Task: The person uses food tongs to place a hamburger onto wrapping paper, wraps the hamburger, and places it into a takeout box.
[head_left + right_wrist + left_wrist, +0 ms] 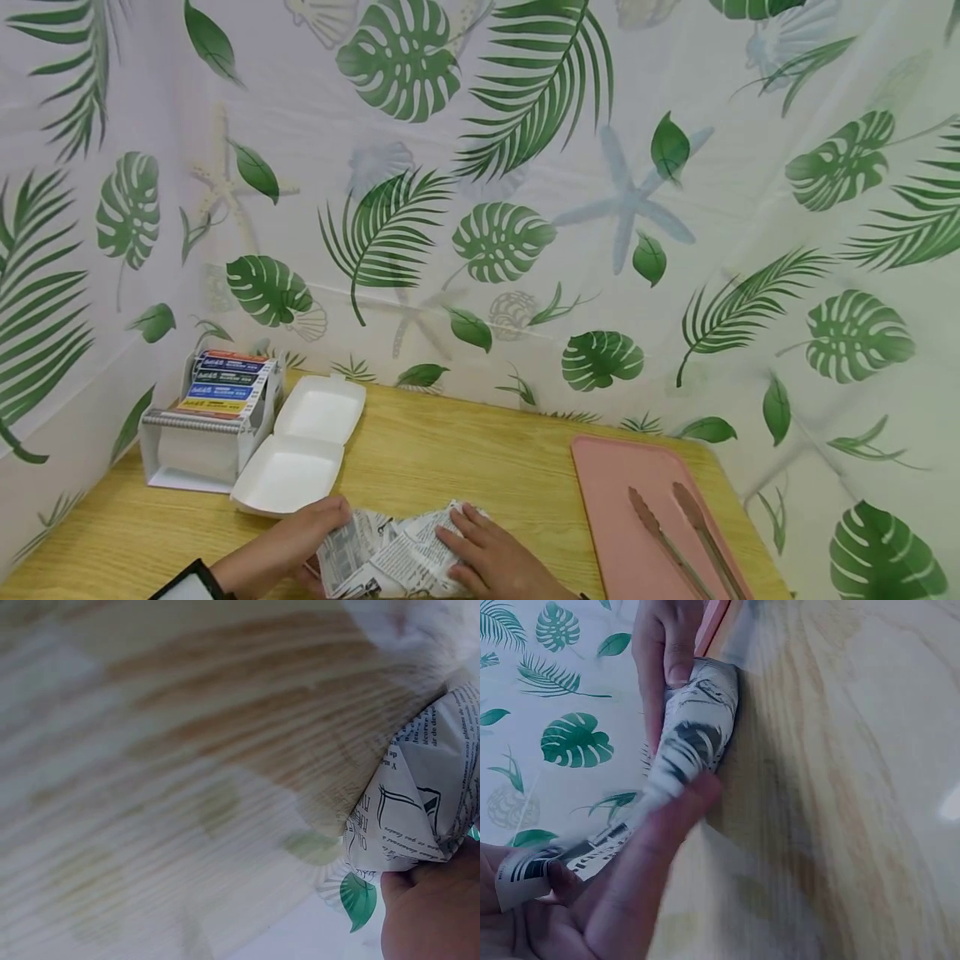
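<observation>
A bundle wrapped in newspaper-print paper (397,554) lies at the front edge of the head view, its contents hidden. My left hand (303,533) holds its left end, thumb uppermost. In the left wrist view, a loose flap of the paper (525,877) sits between that hand's thumb and fingers. On the right end, my right hand (502,554) grips the bundle, its fingers spread over the top. The right wrist view shows folded, creased paper (420,802) above part of the right hand (435,911).
Beyond the left hand, a white foam box (288,475) stands with its lid open. Beside it is a white dispenser (198,454) holding colourful boxes. A pink tray (607,483) on the right carries tongs (693,510). A leaf-print curtain (480,333) borders the wooden table (465,450).
</observation>
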Demonstrator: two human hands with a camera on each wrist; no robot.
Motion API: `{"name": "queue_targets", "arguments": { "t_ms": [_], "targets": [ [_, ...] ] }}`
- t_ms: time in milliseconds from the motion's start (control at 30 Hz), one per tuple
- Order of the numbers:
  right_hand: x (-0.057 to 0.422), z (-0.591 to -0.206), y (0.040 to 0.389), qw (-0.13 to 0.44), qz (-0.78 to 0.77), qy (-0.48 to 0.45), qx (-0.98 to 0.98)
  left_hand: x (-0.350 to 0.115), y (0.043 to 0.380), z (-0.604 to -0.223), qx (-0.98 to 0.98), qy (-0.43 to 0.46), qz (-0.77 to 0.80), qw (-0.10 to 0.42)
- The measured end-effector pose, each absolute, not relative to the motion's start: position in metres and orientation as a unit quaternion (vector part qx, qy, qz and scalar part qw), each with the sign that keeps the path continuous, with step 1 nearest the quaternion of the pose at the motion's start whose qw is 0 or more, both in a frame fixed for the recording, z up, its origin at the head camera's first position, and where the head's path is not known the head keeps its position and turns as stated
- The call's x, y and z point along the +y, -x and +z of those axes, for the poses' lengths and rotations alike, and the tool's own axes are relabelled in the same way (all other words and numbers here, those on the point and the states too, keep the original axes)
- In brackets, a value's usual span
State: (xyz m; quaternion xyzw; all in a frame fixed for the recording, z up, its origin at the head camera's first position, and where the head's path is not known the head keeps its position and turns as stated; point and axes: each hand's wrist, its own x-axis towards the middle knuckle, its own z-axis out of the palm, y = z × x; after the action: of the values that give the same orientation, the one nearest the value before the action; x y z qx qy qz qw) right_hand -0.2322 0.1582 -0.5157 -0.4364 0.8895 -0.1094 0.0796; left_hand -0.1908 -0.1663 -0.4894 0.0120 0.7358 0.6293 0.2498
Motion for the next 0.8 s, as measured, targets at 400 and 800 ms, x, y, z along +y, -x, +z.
{"name": "queue_targets", "arguments": {
  "t_ms": [400,800],
  "targets": [
    [0.157,-0.517,0.227,0.038,-0.074,0.438,0.895,-0.130,0.208,-0.473,0.608,-0.063,0.743,0.274],
    [0.155,-0.524,0.224,0.014,-0.076,0.453,0.888,-0.097,0.191,-0.531,0.855,-0.263,0.445,0.048]
  ]
}}
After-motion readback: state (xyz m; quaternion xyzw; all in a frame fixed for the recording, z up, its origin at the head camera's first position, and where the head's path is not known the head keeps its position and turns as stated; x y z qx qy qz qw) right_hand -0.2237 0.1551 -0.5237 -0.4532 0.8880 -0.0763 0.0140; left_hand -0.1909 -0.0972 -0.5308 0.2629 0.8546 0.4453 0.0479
